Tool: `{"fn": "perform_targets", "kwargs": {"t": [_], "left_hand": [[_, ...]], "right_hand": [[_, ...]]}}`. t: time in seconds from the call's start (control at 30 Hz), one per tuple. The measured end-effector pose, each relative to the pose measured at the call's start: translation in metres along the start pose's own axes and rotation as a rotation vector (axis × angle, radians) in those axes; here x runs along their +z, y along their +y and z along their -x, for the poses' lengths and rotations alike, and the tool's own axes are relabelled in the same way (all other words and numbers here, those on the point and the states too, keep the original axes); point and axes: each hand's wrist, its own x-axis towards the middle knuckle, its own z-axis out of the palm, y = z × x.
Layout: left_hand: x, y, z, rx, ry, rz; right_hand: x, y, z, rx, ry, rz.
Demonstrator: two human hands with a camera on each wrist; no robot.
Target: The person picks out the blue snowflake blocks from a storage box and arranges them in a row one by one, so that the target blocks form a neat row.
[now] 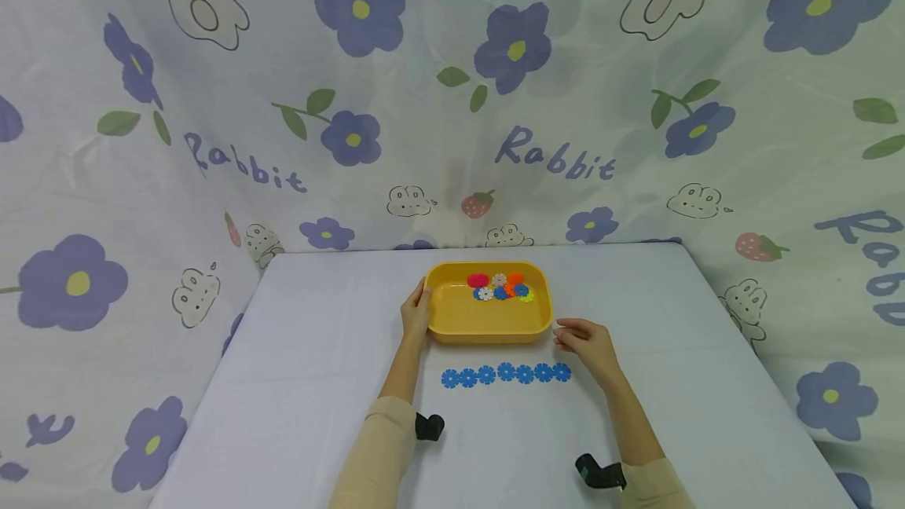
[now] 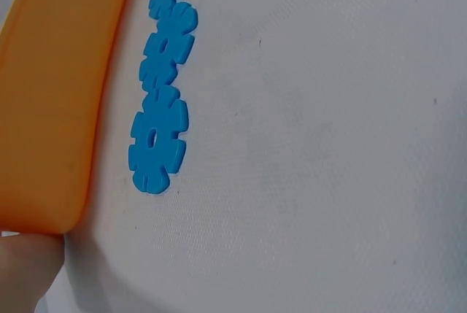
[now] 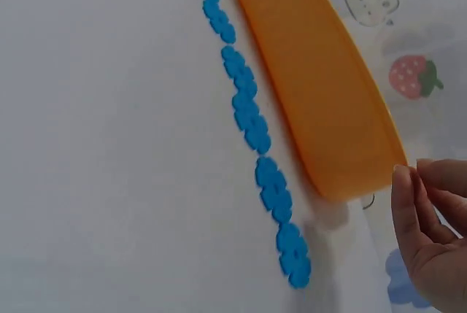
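Observation:
A yellow plastic tray [image 1: 459, 324] stands near the middle of the table, with loose flower-shaped pieces [image 1: 501, 292] in blue, white, red, orange and yellow towards its back. My left hand [image 1: 415, 313] grips the tray's left side; in the left wrist view only the thumb [image 2: 29, 269] shows at the tray's corner. Just off the tray's right side is my right hand [image 1: 588, 344], fingers loosely bent and nothing visible between them. In front of the tray lies a row of blue flower-shaped pieces [image 1: 524, 374], flat and edge to edge, with a small gap between some.
The table [image 1: 318, 383] is covered in white cloth. Behind and beside it hangs a printed curtain [image 1: 438, 132] with flowers and rabbits. A black camera mount [image 1: 430, 426] sits on the left wrist, another mount [image 1: 599, 471] on the right.

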Motion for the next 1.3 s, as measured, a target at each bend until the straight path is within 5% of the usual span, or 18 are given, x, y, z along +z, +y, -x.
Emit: {"fn": "perform_targets", "kwargs": {"t": [0.23,0.5,0.83,1.03,1.2,1.3], "left_hand": [[0.001,-0.001,-0.001,-0.007,0.004,0.006],[0.002,-0.001,-0.002,-0.029,0.008,0.027],[0.0,0.001,0.0,-0.028,0.012,0.014],[-0.001,-0.001,0.0,-0.028,0.014,0.025],[0.0,-0.001,-0.001,-0.034,0.015,0.045],[0.0,0.0,-0.002,-0.035,0.015,0.065]], "right_hand": [[0.024,-0.033,-0.029,-0.069,-0.03,-0.022],[0.06,-0.054,-0.059,-0.049,-0.11,-0.087],[0.102,-0.056,-0.094,0.112,-0.115,-0.178],[0.118,-0.058,-0.097,0.118,-0.145,-0.222],[0.131,-0.053,-0.108,0.115,-0.124,-0.097],[0.134,-0.036,-0.122,0.037,-0.082,-0.083]]}}
